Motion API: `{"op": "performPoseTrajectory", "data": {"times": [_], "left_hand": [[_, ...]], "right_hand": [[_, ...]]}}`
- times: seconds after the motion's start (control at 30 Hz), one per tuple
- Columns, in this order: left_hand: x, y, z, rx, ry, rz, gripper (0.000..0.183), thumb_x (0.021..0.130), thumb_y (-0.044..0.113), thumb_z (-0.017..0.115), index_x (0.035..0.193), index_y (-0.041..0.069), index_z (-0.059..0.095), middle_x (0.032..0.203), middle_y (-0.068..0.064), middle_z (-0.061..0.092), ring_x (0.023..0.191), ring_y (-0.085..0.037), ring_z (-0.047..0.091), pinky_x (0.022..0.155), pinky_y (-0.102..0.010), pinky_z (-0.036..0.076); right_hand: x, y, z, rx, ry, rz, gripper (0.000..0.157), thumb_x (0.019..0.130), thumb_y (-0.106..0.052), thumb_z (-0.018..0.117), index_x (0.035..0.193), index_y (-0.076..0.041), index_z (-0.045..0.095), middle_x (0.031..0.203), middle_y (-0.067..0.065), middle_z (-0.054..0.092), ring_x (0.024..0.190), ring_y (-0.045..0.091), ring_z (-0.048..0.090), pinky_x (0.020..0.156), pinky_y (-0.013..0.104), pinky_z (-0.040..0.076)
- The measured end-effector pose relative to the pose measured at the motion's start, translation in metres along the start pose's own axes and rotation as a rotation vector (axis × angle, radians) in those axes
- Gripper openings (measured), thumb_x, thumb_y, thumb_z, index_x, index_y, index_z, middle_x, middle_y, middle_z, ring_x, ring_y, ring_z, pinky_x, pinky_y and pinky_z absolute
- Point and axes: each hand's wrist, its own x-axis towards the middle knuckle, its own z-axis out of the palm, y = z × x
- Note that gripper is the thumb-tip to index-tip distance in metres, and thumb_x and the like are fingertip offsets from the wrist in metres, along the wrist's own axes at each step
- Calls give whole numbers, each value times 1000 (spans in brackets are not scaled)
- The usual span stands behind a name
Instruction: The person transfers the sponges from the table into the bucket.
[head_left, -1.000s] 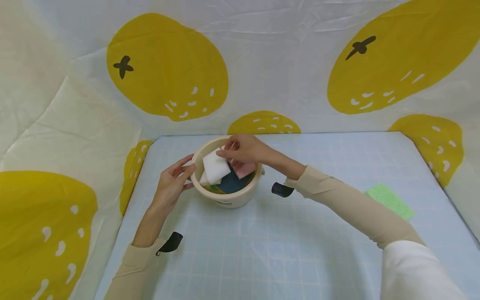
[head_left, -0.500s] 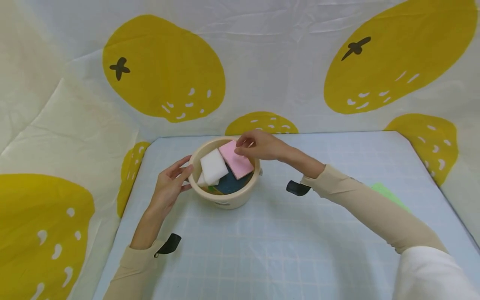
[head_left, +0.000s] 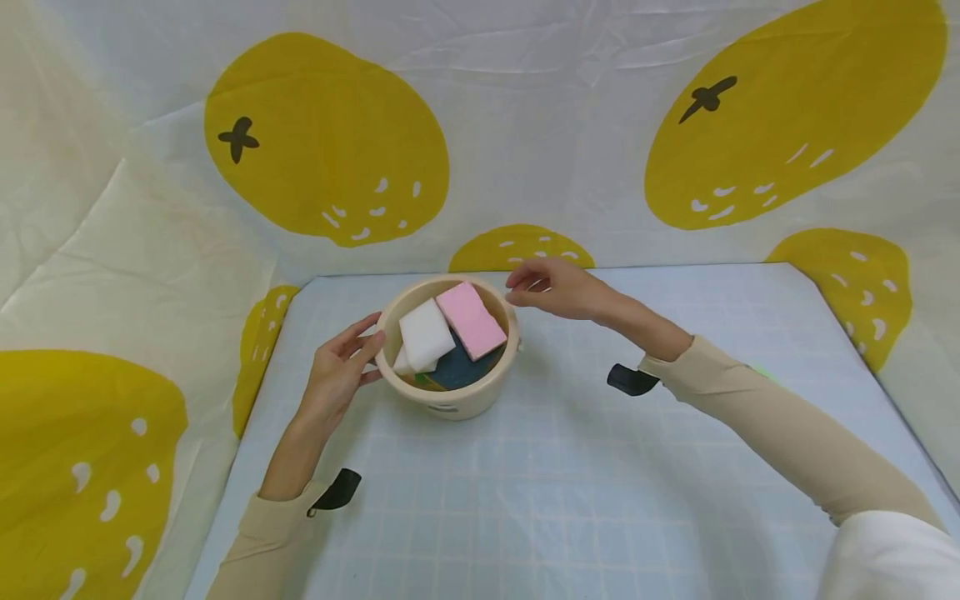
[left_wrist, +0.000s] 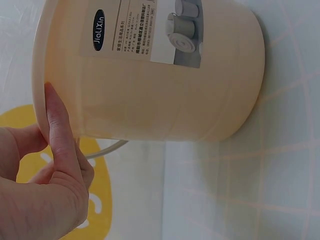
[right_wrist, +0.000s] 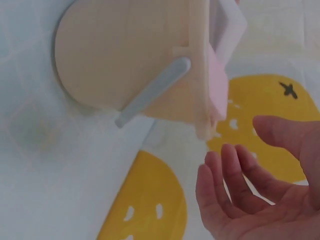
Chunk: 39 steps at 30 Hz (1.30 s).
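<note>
A cream plastic bucket (head_left: 463, 406) stands upright near the back of the table. My left hand (head_left: 337, 371) grips its rim at the left, with fingers on both sides of the rim in the left wrist view. Inside lie a pink sponge (head_left: 471, 320) at the right, a white sponge (head_left: 426, 332) at the left, and a dark blue piece (head_left: 459, 369) under them. Some white and green bits peek out below. My right hand (head_left: 566, 289) hovers just right of the rim, holding nothing, its fingers loosely bent and thumb apart in the right wrist view.
A green sponge (head_left: 761, 372) lies on the right of the table, almost wholly hidden by the right sleeve. The pale blue checked tabletop (head_left: 480, 500) meets a lemon-patterned curtain (head_left: 540, 150) behind the bucket. A grey bucket handle (right_wrist: 155, 92) hangs down along the outside.
My right hand has let go of the pink sponge, leaving it in the bucket, and has moved right, out past the rim. The left hand stays on the rim.
</note>
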Motion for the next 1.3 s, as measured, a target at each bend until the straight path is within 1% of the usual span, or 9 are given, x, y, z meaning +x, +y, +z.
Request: {"op": "performPoseTrajectory", "data": {"times": [0.23,0.5,0.73,0.93,1.0,1.17,1.3], "left_hand": [[1,-2,1,3,9,-5,53,99,33,71,148,18,57,116,-3,65,94,-11,64,79,-28,62],[2,-2,2,2,4,-8,55,98,34,71,149,18,56,117,-2,66,96,-11,64,79,-28,62],[4,-2,3,-3,5,-10,55,98,34,72,148,18,57,116,-2,66,93,-11,64,80,-28,62],[4,-2,3,-8,-1,-3,56,98,34,72,149,17,56,117,-3,66,92,-12,64,80,-28,62],[3,-2,3,-9,2,-3,56,98,34,72,149,17,57,117,-2,66,91,-11,63,80,-28,62],[2,-2,0,-28,6,4,55,98,32,72,148,16,57,112,-1,66,88,-10,62,78,-26,62],[2,-2,0,-51,-1,7,56,97,30,73,148,14,57,109,-1,65,86,-10,62,77,-26,62]], "right_hand": [[-14,21,-13,32,37,32,32,101,-22,68,125,0,65,117,15,67,110,31,61,99,45,54],[-36,45,-29,58,79,89,35,102,-24,67,128,0,63,120,16,67,111,31,61,96,43,52],[-53,67,-39,32,125,116,37,103,-28,66,128,-1,63,119,14,69,111,29,61,93,40,52],[-68,83,-46,19,136,151,42,104,-32,64,131,0,60,123,17,67,114,30,60,97,42,50],[-73,87,-48,14,143,166,43,104,-33,64,132,-1,60,124,17,67,115,30,60,96,38,50],[-82,100,-50,12,165,201,44,104,-34,63,133,-1,59,127,17,66,115,29,60,89,20,50],[-91,111,-52,9,188,220,45,104,-36,63,133,-2,60,127,17,67,115,29,60,88,18,48]]}}
